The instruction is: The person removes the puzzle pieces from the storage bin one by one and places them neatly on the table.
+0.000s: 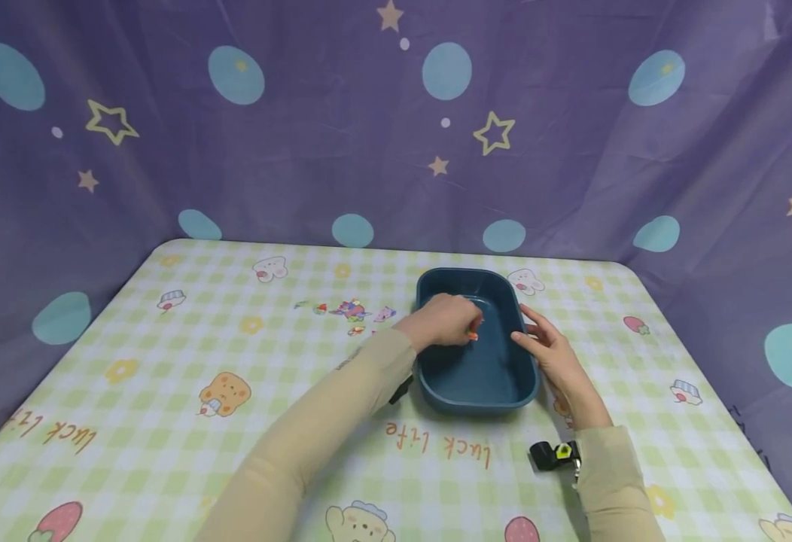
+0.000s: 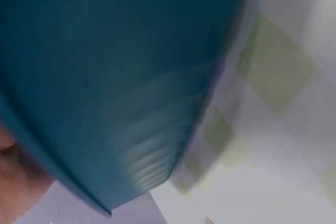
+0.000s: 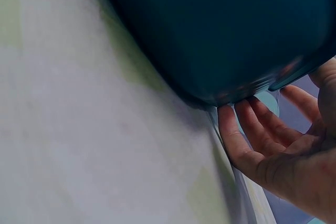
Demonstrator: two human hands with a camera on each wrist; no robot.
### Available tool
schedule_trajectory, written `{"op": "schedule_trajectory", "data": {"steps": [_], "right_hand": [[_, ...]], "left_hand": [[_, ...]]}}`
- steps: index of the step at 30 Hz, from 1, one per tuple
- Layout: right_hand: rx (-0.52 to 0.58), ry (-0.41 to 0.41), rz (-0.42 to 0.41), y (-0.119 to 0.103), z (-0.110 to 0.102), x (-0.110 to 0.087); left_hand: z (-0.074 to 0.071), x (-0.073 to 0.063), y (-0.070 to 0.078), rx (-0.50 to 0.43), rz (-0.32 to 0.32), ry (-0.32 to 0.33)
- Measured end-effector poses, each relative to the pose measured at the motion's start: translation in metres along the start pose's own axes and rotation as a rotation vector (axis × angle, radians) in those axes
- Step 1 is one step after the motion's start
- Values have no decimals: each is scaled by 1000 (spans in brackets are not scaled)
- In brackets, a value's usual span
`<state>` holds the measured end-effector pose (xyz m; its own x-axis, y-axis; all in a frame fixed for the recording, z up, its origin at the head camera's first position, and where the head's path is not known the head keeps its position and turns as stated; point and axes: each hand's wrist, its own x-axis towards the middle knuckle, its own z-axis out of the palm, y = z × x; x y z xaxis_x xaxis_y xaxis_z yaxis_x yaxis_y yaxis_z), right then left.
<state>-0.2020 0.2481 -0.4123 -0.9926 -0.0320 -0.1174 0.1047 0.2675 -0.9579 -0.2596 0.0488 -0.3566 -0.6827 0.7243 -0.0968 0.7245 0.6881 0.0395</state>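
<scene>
A dark blue rectangular plastic tub (image 1: 480,384) with rounded corners stands on the table. My left hand (image 1: 445,320) reaches over its left wall, fingers curled downward inside. A small orange-red piece (image 1: 473,336) shows at those fingertips; its kind is too small to tell. On the tub's right side, my right hand (image 1: 555,357) holds the rim, thumb on top and fingers against the outer wall. The right wrist view shows the fingers (image 3: 265,132) touching that wall. In the left wrist view the tub's outer side (image 2: 121,87) hides most of the left hand.
Several small colourful pieces (image 1: 351,310) lie left of the tub. A checked, cartoon-printed cloth (image 1: 287,361) covers the table. Behind it hangs a purple curtain (image 1: 342,165) with stars and dots. A black wrist device (image 1: 549,456) is beside the right sleeve.
</scene>
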Motion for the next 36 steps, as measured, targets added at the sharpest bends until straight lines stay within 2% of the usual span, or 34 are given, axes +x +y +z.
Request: {"op": "schedule_trajectory", "data": {"steps": [7,14,25,30,36], "right_hand": [[16,2,-13,0,-1,0],[15,-2,-9,0,-2,-1],[23,-2,6,-1,0,0],[20,1,9,0,-1,1],[4,-6,10,0,-2,1]], "left_hand": [[-8,-21,-7,-14,1,93],[-17,-44,-18,-115,-12,165],[-22,-82,-35,-211,-128,263],[-19,-95,-48,-241,-148,334],[-12,-112,-63,-293,-232,353]]}}
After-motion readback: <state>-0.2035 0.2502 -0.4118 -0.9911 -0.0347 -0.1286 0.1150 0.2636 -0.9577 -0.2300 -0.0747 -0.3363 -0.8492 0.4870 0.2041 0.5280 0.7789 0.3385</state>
